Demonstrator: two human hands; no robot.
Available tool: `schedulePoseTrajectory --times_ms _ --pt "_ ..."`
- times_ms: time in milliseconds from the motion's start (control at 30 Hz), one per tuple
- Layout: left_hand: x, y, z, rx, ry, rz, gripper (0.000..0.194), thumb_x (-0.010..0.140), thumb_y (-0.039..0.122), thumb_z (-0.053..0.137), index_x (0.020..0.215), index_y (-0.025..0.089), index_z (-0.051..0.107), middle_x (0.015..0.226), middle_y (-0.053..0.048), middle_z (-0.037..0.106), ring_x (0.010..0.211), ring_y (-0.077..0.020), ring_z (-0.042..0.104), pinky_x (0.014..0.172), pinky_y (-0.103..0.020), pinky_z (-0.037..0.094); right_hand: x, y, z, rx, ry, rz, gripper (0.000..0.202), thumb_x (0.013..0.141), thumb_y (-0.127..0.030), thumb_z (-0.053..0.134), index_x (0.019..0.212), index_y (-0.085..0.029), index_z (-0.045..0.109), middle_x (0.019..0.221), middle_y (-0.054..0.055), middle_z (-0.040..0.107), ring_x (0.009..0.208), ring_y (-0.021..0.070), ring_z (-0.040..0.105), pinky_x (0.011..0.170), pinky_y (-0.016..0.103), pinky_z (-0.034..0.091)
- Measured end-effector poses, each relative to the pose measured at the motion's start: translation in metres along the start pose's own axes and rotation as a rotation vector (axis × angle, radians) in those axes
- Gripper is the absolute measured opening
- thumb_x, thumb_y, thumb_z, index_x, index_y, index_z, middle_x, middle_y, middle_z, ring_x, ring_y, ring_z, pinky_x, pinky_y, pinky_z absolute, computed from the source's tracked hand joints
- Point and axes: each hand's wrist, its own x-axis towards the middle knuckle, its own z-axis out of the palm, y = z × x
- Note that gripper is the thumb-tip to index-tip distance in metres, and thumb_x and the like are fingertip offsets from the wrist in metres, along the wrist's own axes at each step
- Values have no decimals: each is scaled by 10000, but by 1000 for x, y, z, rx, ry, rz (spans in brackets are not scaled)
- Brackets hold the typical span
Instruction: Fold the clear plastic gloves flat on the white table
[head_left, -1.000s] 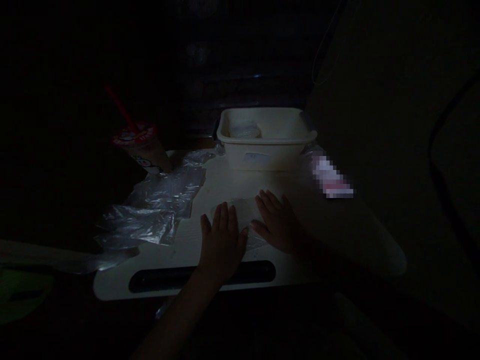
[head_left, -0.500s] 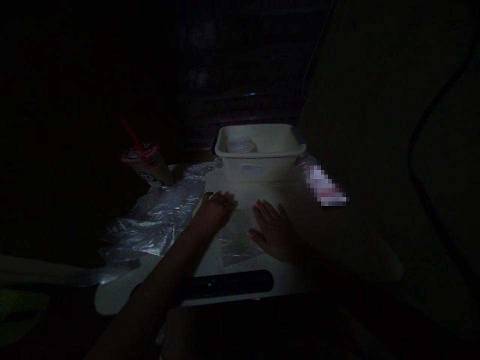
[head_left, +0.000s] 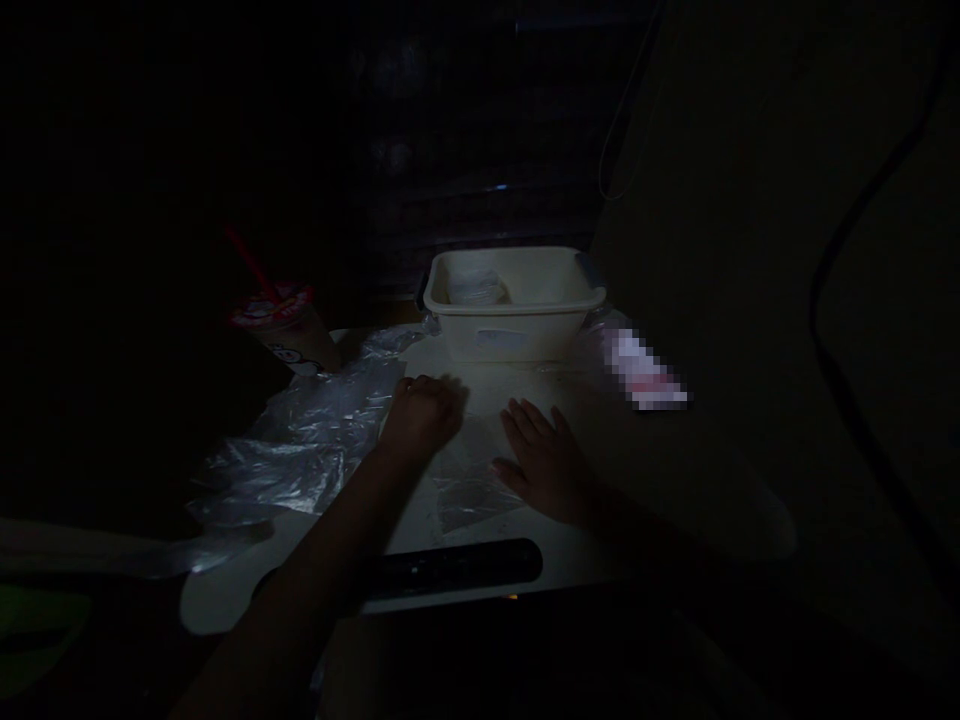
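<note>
Flat on the white table lies a clear plastic sheet or bag (head_left: 472, 500), hard to make out in the dim light. My right hand (head_left: 546, 458) rests palm down over its right side, fingers stretched out and holding nothing. At the sheet's upper left, my left hand (head_left: 422, 418) is closed, fingers curled under. Whatever may be between those fingers is hidden. Just left of that hand a crumpled heap of clear plastic bags (head_left: 300, 455) covers the table's left side.
A cream plastic tub (head_left: 517, 345) with a whitish bundle (head_left: 477, 287) inside stands behind my hands. At back left is a drink cup (head_left: 289, 335) with a red straw. A blurred pink-white item (head_left: 645, 378) lies right. A long black slot or bar (head_left: 465, 563) runs along the near edge.
My left hand has turned slightly, and its fingers are curled in more. My right hand stays flat in nearly the same place. The whole view has shifted a little.
</note>
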Motion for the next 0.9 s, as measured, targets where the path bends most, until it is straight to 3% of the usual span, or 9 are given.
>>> schedulePoseTrajectory --times_ms 133,433,633,767,900 --pt "-2 0 8 -122 7 -14 299 744 322 440 1019 232 514 1040 -43 556 928 -204 483 761 -348 327 0 0 -1 -2 -2 1 603 801 -510 201 1226 -104 336 1302 134 310 1199 254 223 946 457 162" --pt "12 5 13 -134 115 -177 298 817 261 303 907 131 555 877 -117 585 850 -233 493 738 -391 326 0 0 -2 10 -19 0 600 800 -499 223 1227 -92 332 1305 143 299 1196 264 225 942 464 156" --pt "-9 5 4 -204 100 -7 201 732 212 438 863 154 579 888 -67 590 860 -191 489 755 -322 348 0 0 -1 24 -17 0 603 798 -501 222 1229 -93 331 1303 145 302 1196 266 222 941 470 152" --pt "-22 11 -2 -240 88 138 181 745 205 436 835 185 592 909 -48 604 894 -201 488 771 -360 340 0 0 0 27 -12 -4 605 799 -496 223 1231 -85 323 1306 148 296 1199 264 215 938 472 149" --pt "-36 27 -13 -321 145 50 269 775 186 406 1016 145 521 1054 -91 555 953 -206 478 800 -384 366 0 1 -1 31 -12 -9 599 798 -487 237 1228 -80 328 1302 156 299 1197 266 219 935 474 154"
